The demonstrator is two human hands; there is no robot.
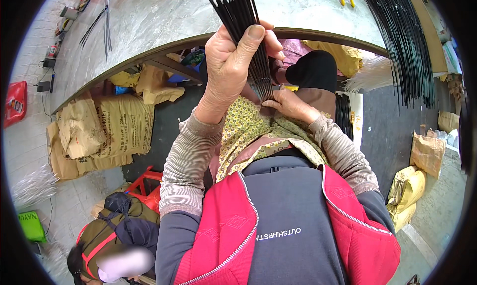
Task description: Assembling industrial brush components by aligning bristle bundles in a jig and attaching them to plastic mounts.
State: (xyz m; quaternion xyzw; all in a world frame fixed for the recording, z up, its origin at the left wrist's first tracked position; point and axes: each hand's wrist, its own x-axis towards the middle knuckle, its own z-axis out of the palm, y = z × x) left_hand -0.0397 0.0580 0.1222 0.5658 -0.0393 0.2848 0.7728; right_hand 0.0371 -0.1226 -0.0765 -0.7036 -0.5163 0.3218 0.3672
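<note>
A bundle of long, thin black strips that look like cable ties (231,9) stands upright in front of me and fans out at its top. My left hand (226,66) is closed around its middle, the thumb lying across the strips. Lower down, over my patterned apron (248,123), my right hand (293,105) pinches the narrow bottom end. The right fingertips are partly hidden behind the bundle.
The grey table (164,16) lies beyond my hands, with a few loose strips (107,24) at left. A large pile of black strips (397,31) overhangs its right edge. Brown sacks (124,126) sit below left. A person (112,235) bends near a red stool (146,188).
</note>
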